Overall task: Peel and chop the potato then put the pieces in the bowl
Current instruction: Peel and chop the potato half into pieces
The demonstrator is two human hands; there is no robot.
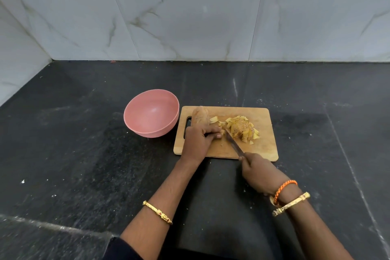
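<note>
On the cutting board (261, 148), left hand (197, 141) grips potato (200, 116) — right hand (258, 172) grips knife (233, 141).

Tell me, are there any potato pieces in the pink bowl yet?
No, the pink bowl shows only its bare inside, while the cut pieces lie in a heap on the cutting board.

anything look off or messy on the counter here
Mostly tidy. Small pale bits are scattered on the black counter around the cutting board, and the pile of potato pieces sits on the board while the pink bowl holds nothing yet.
</note>
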